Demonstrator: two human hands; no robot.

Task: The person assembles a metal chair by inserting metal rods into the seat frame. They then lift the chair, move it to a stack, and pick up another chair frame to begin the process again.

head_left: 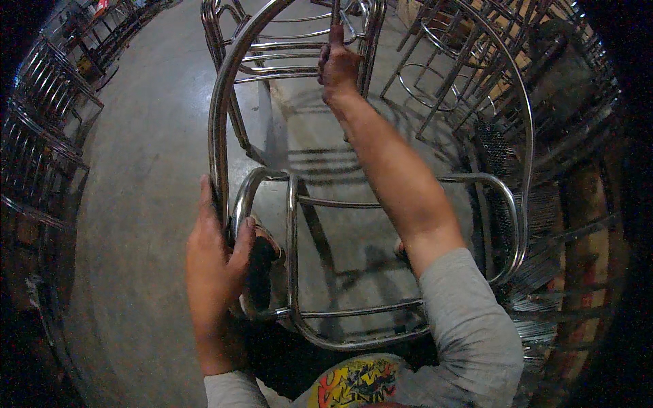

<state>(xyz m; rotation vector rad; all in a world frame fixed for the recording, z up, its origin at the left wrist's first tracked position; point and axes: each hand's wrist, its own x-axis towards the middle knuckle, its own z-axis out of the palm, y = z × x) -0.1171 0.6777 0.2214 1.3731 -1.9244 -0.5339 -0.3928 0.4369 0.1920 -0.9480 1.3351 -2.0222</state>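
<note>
A shiny bent-tube metal chair frame (292,238) stands in front of me, its large curved tube arching up and away. My left hand (221,251) grips its left tube, fingers straight along the outside and thumb on the inner side. Stretched forward across the frame, my right hand (340,71) is closed around a thin dark rod (336,15), thumb pointing up along it. The rod's upper end runs out of the picture, so I cannot tell whether it is a tool. Just beyond is a second tubular metal frame (292,71) with several crossbars, standing on the floor.
Metal frames (51,136) are stacked along the left side. At the upper right stand stool frames (435,85) with round rings. Thin metal rods (537,279) lie low at the right. My feet are on the grey concrete floor (136,238).
</note>
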